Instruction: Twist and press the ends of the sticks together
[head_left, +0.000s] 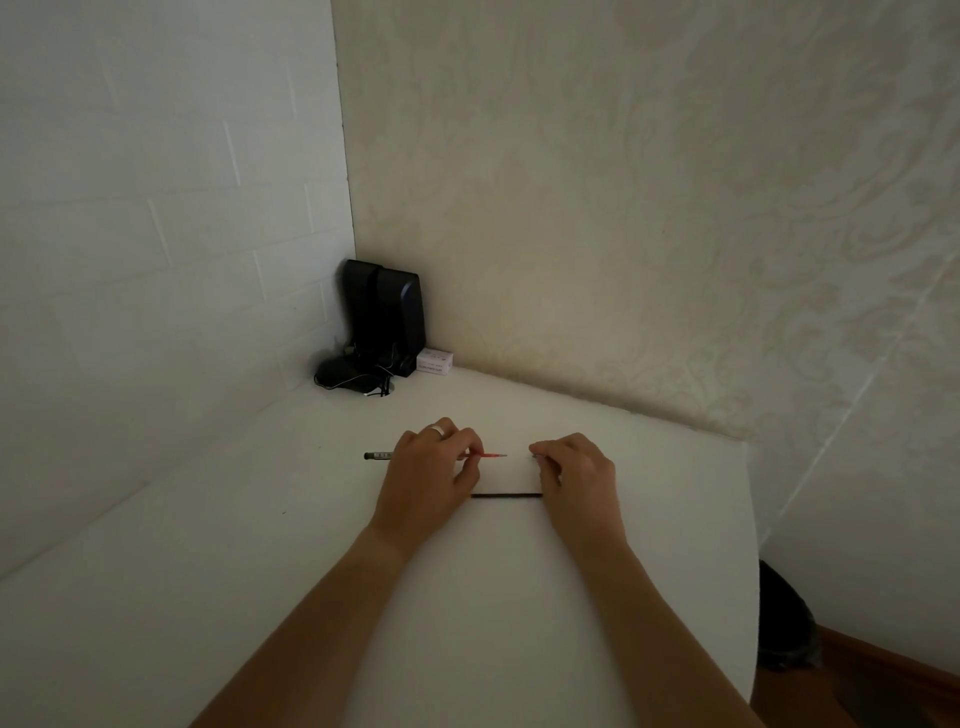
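The left hand (426, 467), a ring (437, 429) on one finger, pinches a thin red refill (491, 455) between thumb and fingertips, its free end pointing right. A dark pen barrel (378, 456) sticks out to the left of the same hand; whether the hand grips it or it merely lies on the table behind the hand cannot be told. The right hand (574, 470) has its fingers curled around a tiny metallic piece (535, 457) at its fingertips, too small to identify, and it is held level with the refill's tip with a short gap between them. Just in front of both hands a thin black stick (506, 495) lies flat on the white table (260, 561), spanning the space between the two hands.

As a judgement, this is the moment of bringing pen parts together: the refill and the small piece face each other, not yet joined. The next move would call for careful end-to-end alignment and a steady pinch on both sides.

In the far corner stand black speakers (384, 317) with tangled cables (353, 382), and beside them a small white box (434, 361). The box carries printing, but it is too small to read. No other writing is legible.
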